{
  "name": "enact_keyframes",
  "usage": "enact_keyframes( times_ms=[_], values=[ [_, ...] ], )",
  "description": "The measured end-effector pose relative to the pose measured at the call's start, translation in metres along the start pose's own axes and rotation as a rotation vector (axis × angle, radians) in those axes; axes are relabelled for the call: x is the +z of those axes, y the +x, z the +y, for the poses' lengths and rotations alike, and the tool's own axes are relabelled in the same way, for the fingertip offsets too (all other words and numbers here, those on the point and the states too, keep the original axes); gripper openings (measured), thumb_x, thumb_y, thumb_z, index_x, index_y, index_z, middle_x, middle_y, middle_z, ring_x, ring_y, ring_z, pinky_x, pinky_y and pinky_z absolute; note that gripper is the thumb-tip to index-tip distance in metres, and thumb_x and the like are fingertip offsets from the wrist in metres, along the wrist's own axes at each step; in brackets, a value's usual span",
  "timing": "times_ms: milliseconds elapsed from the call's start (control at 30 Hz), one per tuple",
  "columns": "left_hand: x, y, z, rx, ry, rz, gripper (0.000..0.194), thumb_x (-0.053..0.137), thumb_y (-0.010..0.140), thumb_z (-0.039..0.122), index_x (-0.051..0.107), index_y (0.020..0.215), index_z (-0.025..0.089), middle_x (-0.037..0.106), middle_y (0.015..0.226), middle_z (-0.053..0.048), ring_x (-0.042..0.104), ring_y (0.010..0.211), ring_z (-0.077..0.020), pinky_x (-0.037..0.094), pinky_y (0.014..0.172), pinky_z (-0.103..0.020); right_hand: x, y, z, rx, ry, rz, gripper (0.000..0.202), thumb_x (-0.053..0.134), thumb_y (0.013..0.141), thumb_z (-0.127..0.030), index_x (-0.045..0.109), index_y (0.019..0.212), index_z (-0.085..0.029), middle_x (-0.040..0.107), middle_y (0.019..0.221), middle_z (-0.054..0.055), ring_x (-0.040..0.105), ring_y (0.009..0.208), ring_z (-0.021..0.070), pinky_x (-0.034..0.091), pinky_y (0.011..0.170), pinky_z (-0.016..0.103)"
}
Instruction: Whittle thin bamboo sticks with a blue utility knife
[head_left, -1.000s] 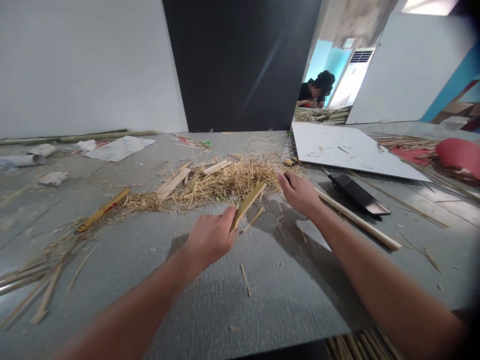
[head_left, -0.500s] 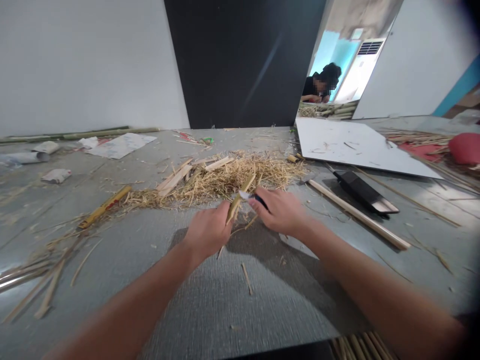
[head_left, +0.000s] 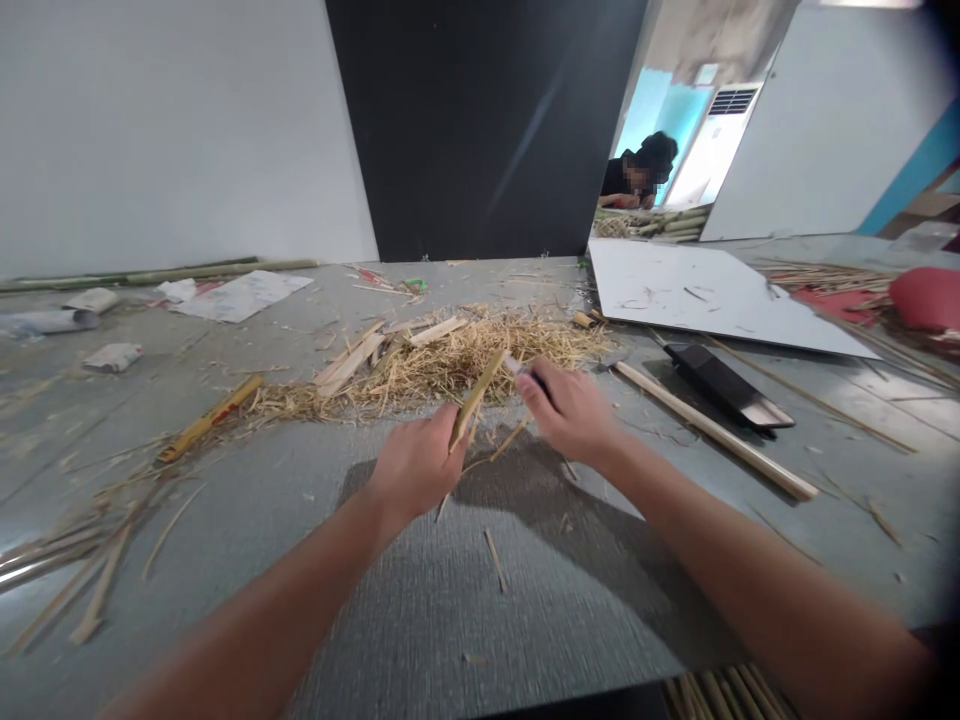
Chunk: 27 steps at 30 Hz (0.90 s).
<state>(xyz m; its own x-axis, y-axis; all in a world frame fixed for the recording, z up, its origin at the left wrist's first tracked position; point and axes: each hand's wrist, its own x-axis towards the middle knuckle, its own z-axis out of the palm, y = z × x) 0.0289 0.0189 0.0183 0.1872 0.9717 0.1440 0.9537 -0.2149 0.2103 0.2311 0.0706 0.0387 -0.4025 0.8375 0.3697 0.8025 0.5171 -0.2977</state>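
Note:
My left hand (head_left: 421,460) is closed around the lower end of a bamboo strip (head_left: 480,393), which slants up and away from me. In my right hand (head_left: 574,412) is a knife (head_left: 514,364) with a dark handle, held in closed fingers. Its short pale blade reaches the upper end of the strip; whether it touches there I cannot tell. Behind both hands lies a heap of thin shavings (head_left: 517,335), with flat pale wood pieces (head_left: 351,365) along its left side.
A yellow bamboo piece (head_left: 214,418) lies at left. On the right are a long wooden handle (head_left: 712,430), a black object (head_left: 724,385) and a white board (head_left: 697,285). Another person (head_left: 641,170) bends over behind the panels. Bamboo sticks (head_left: 727,695) show at the bottom edge.
My right hand and the knife have moved up along the strip, away from me and slightly right, from its middle to its far end. My left hand keeps its grip almost unmoved.

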Motion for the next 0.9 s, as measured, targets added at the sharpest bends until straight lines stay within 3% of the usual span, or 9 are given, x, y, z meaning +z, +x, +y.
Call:
enact_keyframes(
  times_ms=[133, 367, 500, 633, 733, 800, 900],
  values=[
    [0.003, 0.001, -0.001, 0.003, -0.050, 0.010, 0.036, 0.023, 0.096, 0.040, 0.051, 0.099, 0.019, 0.068, 0.080, -0.009, 0.064, 0.070, -0.0242, 0.038, 0.060, -0.032, 0.006, -0.007, -0.016, -0.162, -0.069, -0.160, 0.039, 0.026, 0.098, -0.049, 0.051, 0.094, -0.018, 0.065, 0.079, 0.007, 0.055, 0.065, 0.0185, 0.022, 0.055, 0.030],
    [0.004, 0.004, 0.001, 0.027, -0.065, -0.020, 0.038, 0.021, 0.097, 0.041, 0.051, 0.100, 0.018, 0.068, 0.082, -0.008, 0.064, 0.070, -0.0248, 0.036, 0.059, -0.031, 0.005, -0.003, -0.006, -0.185, -0.137, -0.169, 0.039, 0.029, 0.097, -0.050, 0.053, 0.096, -0.018, 0.066, 0.082, 0.009, 0.055, 0.067, 0.0195, 0.019, 0.055, 0.030],
    [0.000, 0.001, 0.005, 0.047, -0.025, -0.044, 0.037, 0.022, 0.097, 0.041, 0.051, 0.102, 0.018, 0.068, 0.079, -0.008, 0.063, 0.068, -0.0254, 0.034, 0.057, -0.032, -0.001, 0.006, 0.010, -0.097, -0.093, -0.087, 0.043, 0.027, 0.096, -0.053, 0.052, 0.088, -0.019, 0.060, 0.071, 0.006, 0.048, 0.058, 0.0168, 0.017, 0.052, 0.030],
    [-0.006, -0.006, 0.012, 0.131, 0.020, -0.104, 0.030, 0.030, 0.094, 0.037, 0.050, 0.107, 0.018, 0.068, 0.078, -0.008, 0.063, 0.065, -0.0254, 0.033, 0.056, -0.032, -0.006, 0.020, 0.052, 0.137, -0.036, 0.041, 0.044, 0.028, 0.096, -0.053, 0.047, 0.074, -0.020, 0.054, 0.063, 0.004, 0.045, 0.058, 0.0173, 0.020, 0.053, 0.029],
    [-0.007, -0.009, 0.015, 0.127, -0.033, -0.085, 0.031, 0.029, 0.095, 0.037, 0.050, 0.107, 0.018, 0.067, 0.075, -0.007, 0.062, 0.064, -0.0242, 0.032, 0.056, -0.031, -0.007, 0.025, 0.076, 0.205, 0.017, 0.094, 0.041, 0.029, 0.095, -0.050, 0.043, 0.069, -0.022, 0.053, 0.064, 0.004, 0.047, 0.062, 0.0188, 0.023, 0.055, 0.029],
    [-0.005, -0.009, 0.016, 0.111, -0.098, -0.071, 0.032, 0.027, 0.096, 0.039, 0.050, 0.105, 0.019, 0.065, 0.074, -0.006, 0.061, 0.063, -0.0228, 0.031, 0.055, -0.031, -0.007, 0.024, 0.076, 0.187, 0.059, 0.123, 0.041, 0.026, 0.096, -0.050, 0.043, 0.072, -0.022, 0.053, 0.066, 0.003, 0.048, 0.064, 0.0189, 0.026, 0.057, 0.029],
    [-0.002, -0.008, 0.015, 0.100, -0.176, -0.056, 0.031, 0.026, 0.096, 0.040, 0.049, 0.103, 0.020, 0.065, 0.076, -0.005, 0.061, 0.064, -0.0215, 0.031, 0.056, -0.030, -0.007, 0.016, 0.053, 0.055, 0.234, 0.172, 0.036, 0.034, 0.094, -0.054, 0.048, 0.086, -0.021, 0.053, 0.069, 0.001, 0.048, 0.065, 0.0175, 0.031, 0.059, 0.028]
  ],
)
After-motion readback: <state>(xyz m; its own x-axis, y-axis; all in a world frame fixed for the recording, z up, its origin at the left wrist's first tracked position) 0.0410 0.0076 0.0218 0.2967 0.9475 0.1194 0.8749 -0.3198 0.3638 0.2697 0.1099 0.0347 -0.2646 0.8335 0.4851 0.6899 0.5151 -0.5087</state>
